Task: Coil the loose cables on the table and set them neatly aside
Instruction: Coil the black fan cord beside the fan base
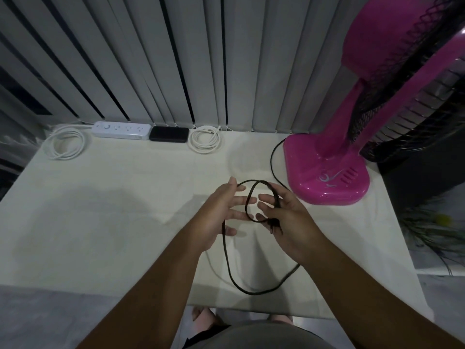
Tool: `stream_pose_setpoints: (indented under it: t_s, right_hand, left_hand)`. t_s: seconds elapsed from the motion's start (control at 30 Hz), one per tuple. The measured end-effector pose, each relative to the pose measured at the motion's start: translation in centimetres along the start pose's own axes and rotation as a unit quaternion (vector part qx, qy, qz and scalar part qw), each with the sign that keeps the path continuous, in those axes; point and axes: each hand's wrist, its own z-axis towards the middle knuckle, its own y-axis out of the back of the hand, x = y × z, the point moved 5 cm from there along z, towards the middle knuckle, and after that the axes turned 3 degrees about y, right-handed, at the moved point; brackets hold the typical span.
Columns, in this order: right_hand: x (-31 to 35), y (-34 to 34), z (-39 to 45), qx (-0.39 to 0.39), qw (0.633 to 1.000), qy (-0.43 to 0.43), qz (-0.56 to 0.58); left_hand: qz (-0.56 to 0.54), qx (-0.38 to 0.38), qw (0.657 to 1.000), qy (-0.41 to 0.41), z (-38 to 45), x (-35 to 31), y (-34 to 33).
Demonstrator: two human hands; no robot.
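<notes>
A black cable (pixel 227 260) runs from the pink fan's base, loops between my hands and hangs in a wide loop near the table's front edge. My right hand (pixel 284 222) holds the cable with its black plug against the palm, thumb side, fingers partly extended. My left hand (pixel 219 212) has its fingers spread and straight, and the cable passes over them in a small raised loop. Two white coiled cables lie at the back: one (pixel 66 142) at the far left, one (pixel 204 139) near the middle.
A pink fan (pixel 327 172) stands on the table at the right, its base close to my right hand. A white power strip (pixel 120 130) and a black device (pixel 169 134) lie along the back edge under grey vertical blinds. The white table (pixel 100 210) spreads to the left.
</notes>
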Motion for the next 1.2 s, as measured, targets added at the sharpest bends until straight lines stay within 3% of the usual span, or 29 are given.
stream_pose_setpoints:
  t_s: [0.33, 0.47, 0.57, 0.63, 0.77, 0.9, 1.1, 1.2]
  right_hand:
    - [0.2, 0.2, -0.4, -0.005, 0.998, 0.028, -0.062]
    - [-0.3, 0.3, -0.4, 0.01, 1.0, 0.004, -0.023]
    - [-0.9, 0.3, -0.9, 0.03, 0.999, -0.025, -0.033]
    - [-1.4, 0.2, -1.2, 0.036, 0.998, -0.038, -0.038]
    - [-1.2, -0.4, -1.3, 0.057, 0.994, -0.039, -0.08]
    - [0.8, -1.5, -0.6, 0.071, 0.996, -0.012, -0.056]
    - [1.4, -1.3, 0.4, 0.013, 0.998, -0.015, 0.061]
    - [0.4, -0.9, -0.1, 0.003, 0.999, -0.011, 0.03]
  left_hand:
    - [0.113, -0.041, 0.992, -0.048, 0.1, 0.2, -0.5]
    - [0.056, -0.049, 0.995, -0.062, 0.6, 0.4, -0.6]
    - [-0.126, -0.037, 0.99, -0.052, 1.1, 0.6, -0.3]
    - [-0.186, -0.049, 0.981, -0.032, 1.1, 0.8, 0.0]
    - [-0.145, -0.06, 0.988, -0.002, 1.1, 0.7, 0.0]
    - [-0.059, -0.001, 0.998, 0.004, 0.9, 0.2, -1.1]
    - [-0.042, 0.024, 0.998, -0.025, 0.7, 0.6, -0.4]
    - [-0.118, 0.025, 0.992, -0.02, 0.8, 1.3, -0.4]
